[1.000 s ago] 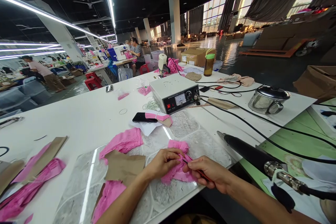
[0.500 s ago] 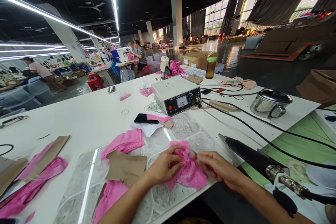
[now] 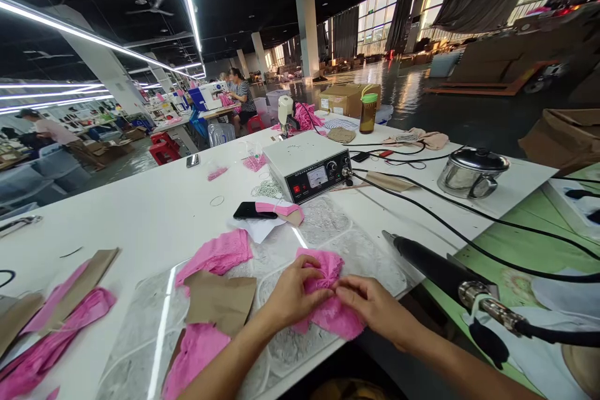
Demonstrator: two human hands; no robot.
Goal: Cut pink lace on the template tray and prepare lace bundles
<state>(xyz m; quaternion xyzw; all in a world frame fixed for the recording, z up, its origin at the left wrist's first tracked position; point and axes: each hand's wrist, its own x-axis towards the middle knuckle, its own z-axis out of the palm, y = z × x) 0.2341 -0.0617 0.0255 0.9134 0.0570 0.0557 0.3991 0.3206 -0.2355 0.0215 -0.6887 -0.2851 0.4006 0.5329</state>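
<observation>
A bunched pink lace cloth (image 3: 340,319) lies near the table's front edge, on a clear, marked mat (image 3: 290,350). My left hand (image 3: 297,290) is closed on its left side, thumb and fingers pinching a gathered spot. My right hand (image 3: 370,306) meets it from the right, its thumb and forefinger pressed together at the same gather; anything small between those fingertips is hidden. Left of my hands are another pink cloth (image 3: 218,253), a brown paper piece (image 3: 220,300) and a further pink cloth (image 3: 197,356). A black handheld tool (image 3: 426,265) with a pointed metal tip rests to the right.
Beyond the mat stand a white control box (image 3: 309,165) and a black phone (image 3: 255,210) partly under pink strips. Black cables run rightward past a lidded glass pot (image 3: 473,172). A green-lidded bottle (image 3: 368,114) stands farther back. Pink strips (image 3: 60,337) lie left. Two people sit or stand in the distance.
My right hand has moved left onto the gathered cloth, its fingertips now beside those of my left hand. The whole view has shifted slightly.
</observation>
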